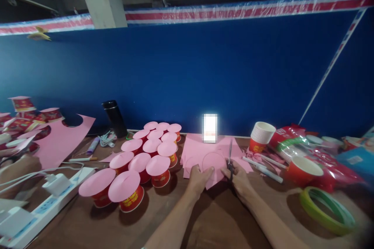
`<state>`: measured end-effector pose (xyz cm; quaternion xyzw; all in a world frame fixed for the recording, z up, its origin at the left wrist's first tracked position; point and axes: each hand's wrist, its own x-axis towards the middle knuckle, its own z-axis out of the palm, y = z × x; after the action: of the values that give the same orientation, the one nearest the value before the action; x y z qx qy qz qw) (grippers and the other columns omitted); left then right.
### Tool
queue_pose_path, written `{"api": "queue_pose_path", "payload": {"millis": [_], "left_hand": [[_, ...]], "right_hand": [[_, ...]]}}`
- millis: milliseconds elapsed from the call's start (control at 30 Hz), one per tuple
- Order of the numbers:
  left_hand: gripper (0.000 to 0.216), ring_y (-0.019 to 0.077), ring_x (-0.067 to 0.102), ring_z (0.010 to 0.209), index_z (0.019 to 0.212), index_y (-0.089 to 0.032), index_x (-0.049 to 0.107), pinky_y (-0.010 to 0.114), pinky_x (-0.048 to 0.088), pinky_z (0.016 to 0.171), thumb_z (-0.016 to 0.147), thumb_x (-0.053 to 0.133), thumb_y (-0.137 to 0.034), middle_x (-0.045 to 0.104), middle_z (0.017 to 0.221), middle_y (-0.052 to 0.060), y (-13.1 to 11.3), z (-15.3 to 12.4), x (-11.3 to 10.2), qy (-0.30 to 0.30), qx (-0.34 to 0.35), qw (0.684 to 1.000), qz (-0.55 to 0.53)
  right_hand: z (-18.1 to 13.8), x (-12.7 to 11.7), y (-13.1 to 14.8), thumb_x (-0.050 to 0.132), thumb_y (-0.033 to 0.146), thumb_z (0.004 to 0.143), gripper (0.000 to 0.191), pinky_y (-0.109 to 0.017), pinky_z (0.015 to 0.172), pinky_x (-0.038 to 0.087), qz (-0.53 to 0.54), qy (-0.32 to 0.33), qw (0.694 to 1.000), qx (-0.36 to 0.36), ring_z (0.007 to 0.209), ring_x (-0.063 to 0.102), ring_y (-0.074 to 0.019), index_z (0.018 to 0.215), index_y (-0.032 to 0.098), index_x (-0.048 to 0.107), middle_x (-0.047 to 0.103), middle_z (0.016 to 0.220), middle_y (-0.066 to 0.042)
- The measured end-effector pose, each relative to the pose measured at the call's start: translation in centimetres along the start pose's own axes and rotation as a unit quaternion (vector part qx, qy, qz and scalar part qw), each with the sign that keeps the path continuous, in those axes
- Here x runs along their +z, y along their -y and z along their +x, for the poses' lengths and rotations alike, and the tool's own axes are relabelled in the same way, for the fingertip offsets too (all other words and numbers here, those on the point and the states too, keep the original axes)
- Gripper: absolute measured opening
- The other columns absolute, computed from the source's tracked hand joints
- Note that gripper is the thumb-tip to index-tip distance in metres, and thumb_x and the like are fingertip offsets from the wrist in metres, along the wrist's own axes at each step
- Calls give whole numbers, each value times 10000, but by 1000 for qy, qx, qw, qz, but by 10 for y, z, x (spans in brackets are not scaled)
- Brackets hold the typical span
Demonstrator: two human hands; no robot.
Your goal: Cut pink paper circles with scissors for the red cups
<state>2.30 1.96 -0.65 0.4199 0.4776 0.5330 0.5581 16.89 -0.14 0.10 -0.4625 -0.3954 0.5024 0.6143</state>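
My left hand [200, 179] pinches the near left edge of a piece of pink paper [214, 165], on which round outlines are drawn. My right hand [240, 182] grips a pair of scissors [230, 155] with dark handles, blades pointing away from me beside the paper's right edge. Its fingertips also come close to the paper; whether they touch it I cannot tell. Beneath and behind lies a stack of pink sheets [193, 146]. To the left, several upturned red paper cups [132, 201] stand in rows, each topped with a pink paper disc [124, 186].
At left are a power strip [48, 204], a black bottle [113, 118] and a co-worker's hand [22, 171] near cut pink paper. On the right are stacked cups [261, 136], a white pen [267, 172], a lone cup [304, 171] and green tape [309, 206].
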Motion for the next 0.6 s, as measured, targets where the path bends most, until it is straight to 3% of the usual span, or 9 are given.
{"api": "queue_pose_path", "payload": {"millis": [133,267,400,600], "left_hand": [[374,129,513,570,674,-114,595,224,398,518,571,728,-448,552,550,5,-4,-6,0,23,35,999,-19],[414,106,510,563,782,-113,606,207,399,506,657,648,-505,570,618,8,-8,-15,2,93,29,992,-79],[485,121,553,614,945,-124,608,216,443,513,608,706,-458,642,803,56,-10,-20,5,126,8,990,-65],[444,176,605,749,967,-114,628,243,480,596,611,731,-360,676,914,107,-10,-22,8,142,59,988,-19]], "right_hand": [[-1,2,-1,829,288,470,561,-226,539,415,39,-14,999,-5,587,524,-120,974,210,596,590,657,47],[-4,5,-3,812,306,491,504,-199,452,371,87,-40,995,-6,487,470,-80,941,226,600,576,641,67],[-5,7,-3,806,271,503,435,-186,456,389,128,-59,990,-8,508,475,-70,885,223,603,572,662,66],[-4,7,-5,801,242,503,387,-183,469,403,131,-79,988,-12,535,486,-75,832,213,600,569,659,62]]}}
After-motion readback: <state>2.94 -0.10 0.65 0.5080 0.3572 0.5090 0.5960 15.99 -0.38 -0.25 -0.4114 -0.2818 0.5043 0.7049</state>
